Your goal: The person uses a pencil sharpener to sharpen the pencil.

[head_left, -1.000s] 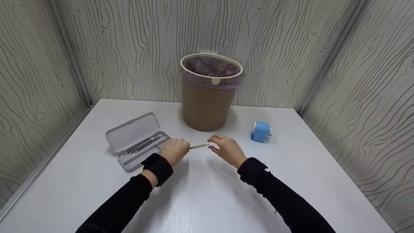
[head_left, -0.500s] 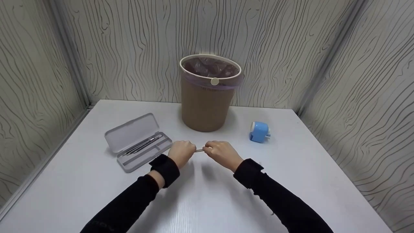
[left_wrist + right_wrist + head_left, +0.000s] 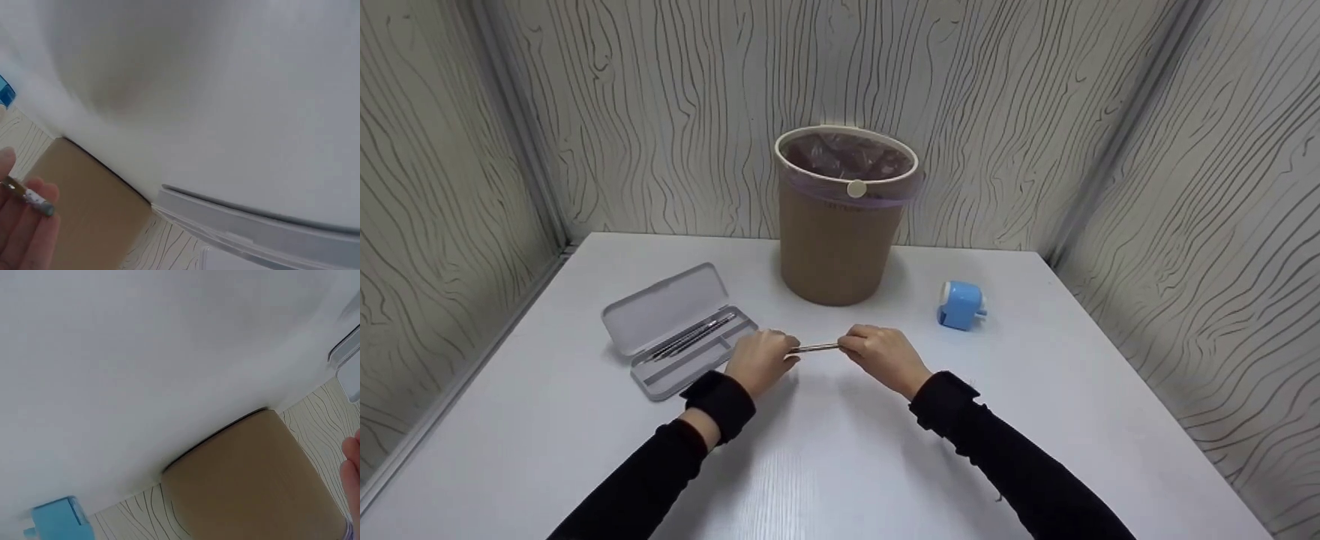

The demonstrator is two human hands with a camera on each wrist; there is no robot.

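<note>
A slim pencil (image 3: 816,347) is held level above the table between both hands. My left hand (image 3: 761,361) pinches its left end; in the left wrist view the pencil's greenish end (image 3: 46,208) lies across the fingers. My right hand (image 3: 885,361) grips the other end with curled fingers, which hide the tip. Just left of the left hand, a grey pencil case (image 3: 667,384) lies with its lid (image 3: 666,306) raised. Several dark pencils (image 3: 690,337) rest in its long compartment. A blue crank pencil sharpener (image 3: 961,306) stands to the right of the right hand.
Behind the hands stands a brown bin (image 3: 834,247) with a clear liner, near the back wall (image 3: 675,120). The white table (image 3: 840,465) is bounded by patterned panels at the back and both sides. Small dark specks lie near the right forearm.
My right hand, at first apart from the pencil, has closed its fingers on the right end. The left hand moved right toward it, then back left, so more of the pencil shows between them.
</note>
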